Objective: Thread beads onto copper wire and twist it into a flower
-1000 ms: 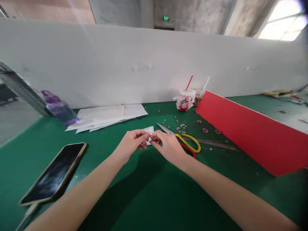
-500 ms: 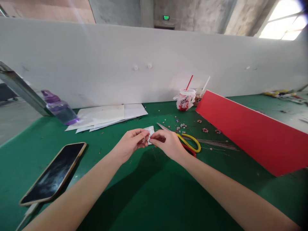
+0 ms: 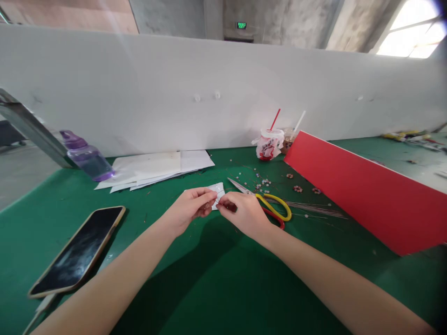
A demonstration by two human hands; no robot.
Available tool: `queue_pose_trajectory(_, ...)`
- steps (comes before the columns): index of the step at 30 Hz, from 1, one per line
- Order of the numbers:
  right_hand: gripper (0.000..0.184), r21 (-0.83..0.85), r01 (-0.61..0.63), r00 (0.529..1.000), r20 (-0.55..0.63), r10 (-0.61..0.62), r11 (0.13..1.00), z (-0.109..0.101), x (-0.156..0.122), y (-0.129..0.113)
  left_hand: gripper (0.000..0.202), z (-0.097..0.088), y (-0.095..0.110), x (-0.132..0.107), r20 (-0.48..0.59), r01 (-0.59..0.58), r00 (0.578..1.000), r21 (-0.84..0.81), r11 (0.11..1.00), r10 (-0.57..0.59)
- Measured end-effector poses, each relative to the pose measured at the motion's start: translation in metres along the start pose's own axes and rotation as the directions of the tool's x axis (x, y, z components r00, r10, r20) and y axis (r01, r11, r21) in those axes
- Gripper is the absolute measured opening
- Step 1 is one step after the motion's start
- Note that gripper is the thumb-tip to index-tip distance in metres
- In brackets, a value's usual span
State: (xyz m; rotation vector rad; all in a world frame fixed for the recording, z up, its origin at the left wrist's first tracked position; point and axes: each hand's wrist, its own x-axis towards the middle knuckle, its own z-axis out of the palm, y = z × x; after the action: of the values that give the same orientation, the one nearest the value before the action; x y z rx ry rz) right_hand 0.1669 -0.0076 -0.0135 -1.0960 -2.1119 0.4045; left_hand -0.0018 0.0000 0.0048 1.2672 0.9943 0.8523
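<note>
Phone [image 3: 77, 251] by the surface's [image 3: 258, 293] left edge, purple bottle [image 3: 89, 162] at its back left corner, white papers [image 3: 150, 167] along the back edge. Your left hand [image 3: 215, 197] is pinched on a thin strand [image 3: 217, 201], mid-surface, in front of a small white sheet [image 3: 220, 187]. Your right hand [image 3: 219, 203]: fingertips together on the same strand. Scissors [image 3: 287, 211] just right of it, loose beads [image 3: 264, 182] behind, red panel [image 3: 363, 190] toward the right edge.

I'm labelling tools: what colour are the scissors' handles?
One yellow handle, one red handle, in the head view.
</note>
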Motion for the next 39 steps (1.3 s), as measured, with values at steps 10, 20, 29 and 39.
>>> queue_pose_trajectory(10,0.006,-0.051,0.025,1.0,0.007,-0.025,0.998,0.002,-0.001,0.001,0.022,-0.001,-0.004,0.002,-0.122,-0.049,0.991,0.117,0.992,0.063)
queue_pose_trajectory(20,0.022,0.58,-0.224,0.974,0.143,0.173,0.783,0.004,0.006,-0.005,0.025,0.008,-0.004,-0.001,-0.152,-0.137,0.975,0.178,0.974,0.165)
queue_pose_trajectory(29,0.027,0.815,-0.494,0.867,0.432,0.25,0.305,0.005,0.007,-0.004,0.023,0.014,-0.007,-0.003,-0.181,-0.182,0.961,0.161,0.97,0.21)
queue_pose_trajectory(39,0.028,0.783,-0.605,0.796,0.588,0.148,0.143,0.001,0.005,0.002,0.022,0.015,-0.011,-0.002,-0.191,-0.174,0.962,0.111,0.978,0.193)
